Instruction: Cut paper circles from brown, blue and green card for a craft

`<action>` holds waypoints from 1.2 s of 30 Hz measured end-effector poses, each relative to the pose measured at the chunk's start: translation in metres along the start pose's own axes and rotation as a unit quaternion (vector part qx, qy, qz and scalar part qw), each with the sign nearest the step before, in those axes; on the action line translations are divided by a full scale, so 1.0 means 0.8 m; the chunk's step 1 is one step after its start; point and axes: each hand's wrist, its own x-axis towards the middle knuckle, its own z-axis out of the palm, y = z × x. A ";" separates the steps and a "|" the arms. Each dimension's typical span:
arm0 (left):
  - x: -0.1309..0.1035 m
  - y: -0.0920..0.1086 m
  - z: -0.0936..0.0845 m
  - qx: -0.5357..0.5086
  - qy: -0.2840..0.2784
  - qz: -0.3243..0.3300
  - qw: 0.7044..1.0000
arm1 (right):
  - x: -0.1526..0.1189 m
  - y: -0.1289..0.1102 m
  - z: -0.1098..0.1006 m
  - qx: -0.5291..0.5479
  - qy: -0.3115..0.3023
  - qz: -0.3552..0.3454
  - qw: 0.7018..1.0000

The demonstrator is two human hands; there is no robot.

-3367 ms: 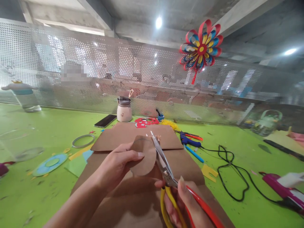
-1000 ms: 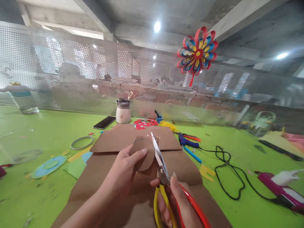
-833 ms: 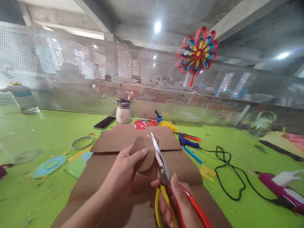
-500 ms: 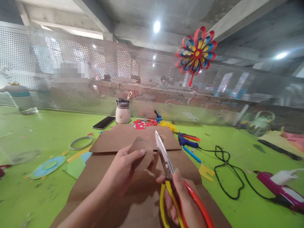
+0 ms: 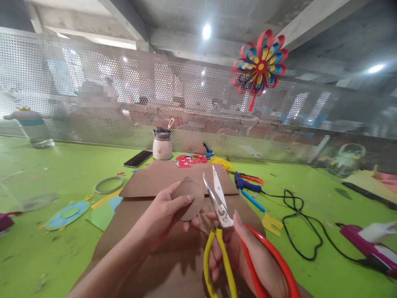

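Pinched in my left hand (image 5: 166,211) is a rounded brown cardboard piece (image 5: 190,203), its upper edge coming to a slight point. My right hand (image 5: 248,248) grips a pair of scissors (image 5: 221,207) with one yellow and one red handle. Their blades are spread and point away from me, just right of the cardboard piece and apart from it. Beneath both hands lie large brown cardboard sheets (image 5: 139,182), one overlapping another.
A phone (image 5: 138,159) and a lidded bottle (image 5: 162,145) stand behind. On the right are a blue glue gun (image 5: 248,184), its black cable (image 5: 297,207) and a purple power strip (image 5: 362,244). A tape-like ring (image 5: 109,185) and blue paper disc (image 5: 68,215) lie left.
The scissors' blades have opened and their handles spread apart. The cardboard piece has turned to show more of its flat face, with my left hand still holding it.
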 end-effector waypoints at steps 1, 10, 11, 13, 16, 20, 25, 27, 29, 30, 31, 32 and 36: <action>0.000 0.000 0.000 -0.001 0.008 0.000 1.000 | -0.001 0.000 -0.001 0.002 0.001 0.000 1.000; -0.006 -0.001 0.005 -0.002 0.060 0.024 0.998 | 0.004 0.029 -0.002 -0.081 -0.004 -0.057 0.995; -0.008 0.000 0.008 -0.007 0.057 0.027 0.998 | 0.006 0.032 -0.004 -0.092 -0.014 -0.058 0.994; -0.011 0.002 0.012 -0.015 0.058 0.030 0.998 | 0.009 0.035 -0.008 -0.099 -0.030 -0.044 0.994; -0.015 0.005 0.016 -0.034 0.054 0.014 0.998 | 0.014 0.039 -0.014 -0.099 -0.039 -0.016 0.994; -0.017 0.005 0.019 -0.073 0.043 -0.023 0.996 | 0.014 0.039 -0.011 -0.103 -0.032 -0.008 0.994; -0.017 0.005 0.024 -0.083 0.058 -0.038 0.994 | -0.001 0.027 0.007 -0.149 -0.002 -0.062 0.987; -0.018 0.005 0.026 -0.087 0.067 -0.042 0.993 | -0.007 0.022 0.012 -0.155 0.013 -0.061 0.986; -0.018 0.005 0.027 -0.089 0.070 -0.040 0.993 | -0.010 0.019 0.014 -0.153 0.023 -0.053 0.987; -0.018 0.004 0.027 -0.088 0.067 -0.038 0.993 | -0.011 0.019 0.015 -0.149 0.027 -0.050 0.987; -0.018 0.003 0.026 -0.087 0.061 -0.035 0.994 | -0.011 0.020 0.015 -0.146 0.028 -0.049 0.988; -0.017 0.002 0.026 -0.087 0.055 -0.030 0.994 | -0.011 0.021 0.015 -0.142 0.030 -0.051 0.988; -0.015 -0.004 0.023 -0.083 0.041 -0.023 0.995 | -0.011 0.021 0.017 -0.132 0.038 -0.052 0.989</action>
